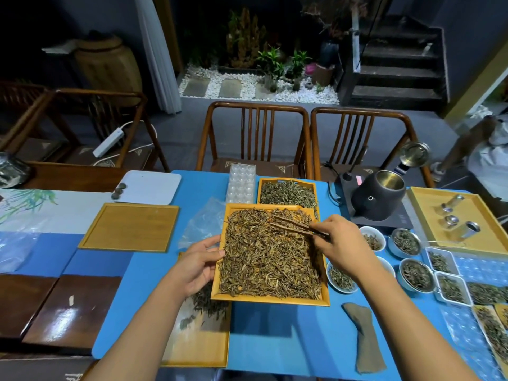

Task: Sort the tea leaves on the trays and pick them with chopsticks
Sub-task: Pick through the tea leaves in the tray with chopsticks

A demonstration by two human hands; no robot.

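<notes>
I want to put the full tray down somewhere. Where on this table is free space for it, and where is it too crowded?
The bare wooden tray at the left holds nothing. Blue mat lies open between the held tray and the brown cloth. Right of the right hand it is crowded: tea bowls, the kettle. The left hand holds the tray's edge.

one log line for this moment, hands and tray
left hand: holds tea tray by its left edge | right hand: grips chopsticks, tips over tea leaves | tray: raised above the blue mat
</notes>
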